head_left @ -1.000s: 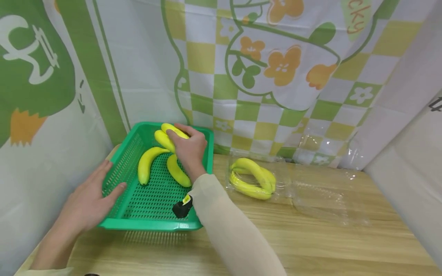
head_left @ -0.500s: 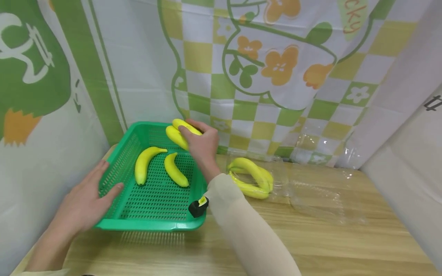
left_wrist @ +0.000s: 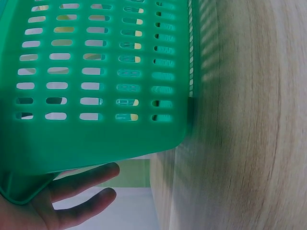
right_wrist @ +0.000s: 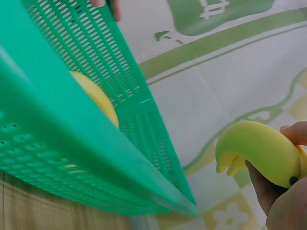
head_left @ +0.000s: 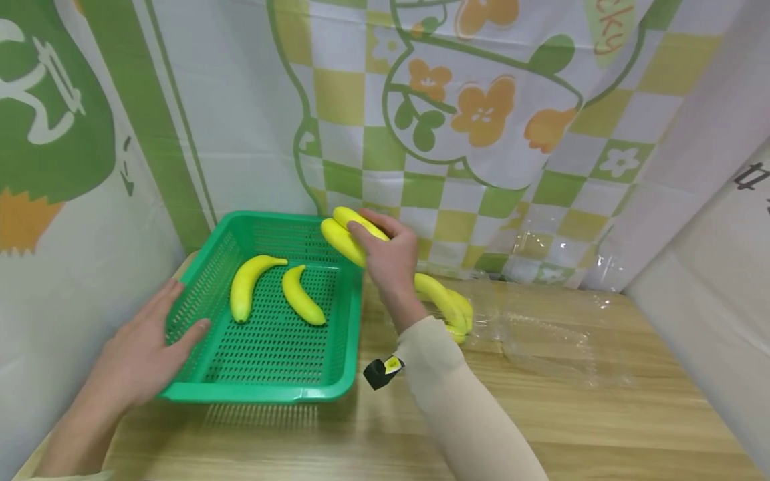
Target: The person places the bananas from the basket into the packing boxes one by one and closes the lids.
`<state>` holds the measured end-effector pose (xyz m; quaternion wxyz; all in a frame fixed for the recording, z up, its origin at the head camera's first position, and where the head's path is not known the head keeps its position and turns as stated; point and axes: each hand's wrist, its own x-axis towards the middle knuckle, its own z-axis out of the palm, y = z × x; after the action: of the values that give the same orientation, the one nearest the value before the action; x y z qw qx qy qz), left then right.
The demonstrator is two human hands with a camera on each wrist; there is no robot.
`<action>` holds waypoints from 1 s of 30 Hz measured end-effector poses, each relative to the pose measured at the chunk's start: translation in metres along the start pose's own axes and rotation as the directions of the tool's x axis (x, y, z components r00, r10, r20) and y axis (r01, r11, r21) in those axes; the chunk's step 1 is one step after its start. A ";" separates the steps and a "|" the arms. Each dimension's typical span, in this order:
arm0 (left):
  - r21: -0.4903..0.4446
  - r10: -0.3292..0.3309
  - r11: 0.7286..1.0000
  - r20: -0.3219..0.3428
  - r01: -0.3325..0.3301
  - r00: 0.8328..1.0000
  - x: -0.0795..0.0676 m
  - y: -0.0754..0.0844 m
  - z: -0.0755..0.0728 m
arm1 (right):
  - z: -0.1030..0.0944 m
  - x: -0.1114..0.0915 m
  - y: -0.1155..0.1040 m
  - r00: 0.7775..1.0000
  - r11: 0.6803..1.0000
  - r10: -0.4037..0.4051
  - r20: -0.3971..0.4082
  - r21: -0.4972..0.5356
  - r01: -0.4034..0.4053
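the right hand [head_left: 390, 257] has its thumb and fingers curled round a pair of bananas [head_left: 344, 239], held side by side in the air near the right rim of a green basket [head_left: 259, 393], toward the back edge of the bench [head_left: 571, 434]. the left hand [head_left: 144, 347] lies against the basket's left rim, fingers extended and thumb spread apart (relaxed rather than clenched). the basket stands at the bench's back left corner; on its mesh floor a longer banana [head_left: 243, 287] and a shorter banana [head_left: 303, 298] lie apart from each other. farther right, near the back edge, more bananas [head_left: 442, 297] sit in clear plastic packaging [head_left: 544, 331], partly hidden behind the right hand and sleeve [head_left: 475, 411]. patterned cloth [head_left: 481, 127] hangs behind the bench.
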<state>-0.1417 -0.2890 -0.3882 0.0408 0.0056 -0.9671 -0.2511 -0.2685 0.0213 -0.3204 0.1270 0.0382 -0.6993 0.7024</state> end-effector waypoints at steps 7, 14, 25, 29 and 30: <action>0.000 0.001 1.000 -0.012 -0.001 1.000 -0.001 0.001 -0.001 | -0.025 -0.006 -0.005 0.999 1.000 -0.020 -0.046 0.020 0.021; -0.002 0.005 1.000 -0.010 -0.005 1.000 -0.001 0.001 0.000 | -0.052 -0.014 -0.001 0.996 0.999 -0.050 -0.075 0.003 0.051; -0.005 0.009 1.000 -0.010 -0.009 1.000 -0.001 0.001 0.001 | -0.093 -0.026 0.011 0.985 0.997 -0.075 -0.153 -0.023 0.072; -0.006 0.008 1.000 -0.009 -0.008 1.000 -0.001 0.001 0.000 | -0.106 -0.028 0.013 0.977 0.997 -0.071 -0.199 -0.044 0.064; -0.006 0.008 1.000 -0.009 -0.008 1.000 -0.001 0.001 0.000 | -0.110 -0.029 0.012 0.976 0.997 -0.070 -0.208 -0.052 0.060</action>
<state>-0.1403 -0.2882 -0.3882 0.0463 0.0027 -0.9661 -0.2538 -0.2294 0.1266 -0.3411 0.2239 -0.0161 -0.6962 0.6819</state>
